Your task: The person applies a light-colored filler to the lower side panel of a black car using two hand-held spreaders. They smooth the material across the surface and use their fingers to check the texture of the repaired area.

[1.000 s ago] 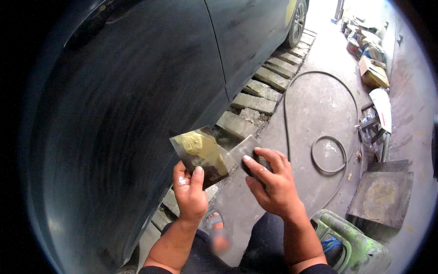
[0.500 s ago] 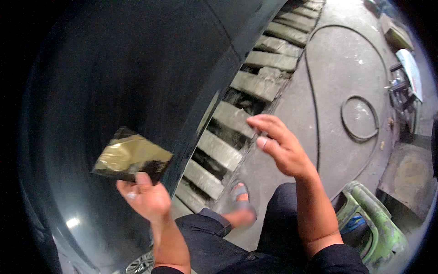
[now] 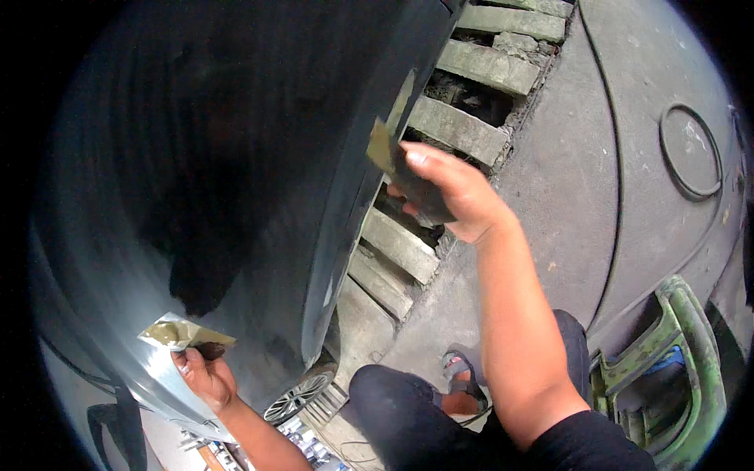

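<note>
Close by car's edge (image 3: 353, 220), right hand (image 3: 463, 192) holds spreader (image 3: 414, 180), floor (image 3: 550, 235) alongside.

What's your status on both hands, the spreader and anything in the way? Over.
Left hand gripping plate of yellowish paste. Right hand gripping spreader, pasted tip by car's lower edge, contact unclear. Hose on floor to the right, apart from hands.

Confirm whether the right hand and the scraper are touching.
Touching. The head view shows the right hand gripping the scraper, thumb at one edge, fingertips showing past the other.
</note>
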`<move>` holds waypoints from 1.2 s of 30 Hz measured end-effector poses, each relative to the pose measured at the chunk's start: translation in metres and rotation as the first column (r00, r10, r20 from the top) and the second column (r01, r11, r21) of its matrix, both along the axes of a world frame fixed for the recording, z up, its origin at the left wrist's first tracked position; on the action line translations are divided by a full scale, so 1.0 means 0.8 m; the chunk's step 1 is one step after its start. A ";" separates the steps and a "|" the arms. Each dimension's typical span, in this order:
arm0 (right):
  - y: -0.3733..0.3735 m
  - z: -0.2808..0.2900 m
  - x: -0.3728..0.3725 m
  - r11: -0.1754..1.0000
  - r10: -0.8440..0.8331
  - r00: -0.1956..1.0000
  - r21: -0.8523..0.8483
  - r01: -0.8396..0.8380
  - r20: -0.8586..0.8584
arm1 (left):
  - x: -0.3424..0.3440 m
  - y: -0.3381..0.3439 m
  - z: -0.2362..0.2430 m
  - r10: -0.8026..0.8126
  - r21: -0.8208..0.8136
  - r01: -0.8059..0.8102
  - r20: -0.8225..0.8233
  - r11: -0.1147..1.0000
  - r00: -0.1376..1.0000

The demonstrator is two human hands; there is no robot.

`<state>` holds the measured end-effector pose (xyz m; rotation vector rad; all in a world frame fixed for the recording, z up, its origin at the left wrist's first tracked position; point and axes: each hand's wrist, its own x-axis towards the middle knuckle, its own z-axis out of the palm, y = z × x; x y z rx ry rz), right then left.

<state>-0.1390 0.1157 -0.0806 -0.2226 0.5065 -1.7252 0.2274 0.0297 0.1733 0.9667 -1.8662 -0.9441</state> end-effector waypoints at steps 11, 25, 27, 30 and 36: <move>-0.009 0.008 0.020 0.991 0.046 0.988 -0.115 -0.063 -0.145 | 0.087 -0.035 0.029 -0.106 0.065 0.109 -0.047 0.992 0.993; 0.016 -0.001 0.129 0.990 0.140 0.980 0.014 -0.140 -0.139 | 0.161 -0.045 0.022 -0.212 -0.036 0.211 -0.048 0.977 0.976; 0.027 -0.010 0.165 0.995 0.084 0.990 -0.035 -0.089 -0.112 | 0.167 -0.060 0.016 -0.311 -0.038 0.310 -0.020 0.950 0.950; 0.052 -0.048 0.241 0.987 0.083 0.996 0.138 -0.085 0.023 | 0.149 -0.065 0.013 -0.467 -0.061 0.470 0.057 0.880 0.882; 0.087 -0.121 0.413 0.964 0.110 0.916 0.181 -0.192 0.386 | 0.128 -0.067 0.014 -0.591 -0.004 0.594 0.094 0.805 0.801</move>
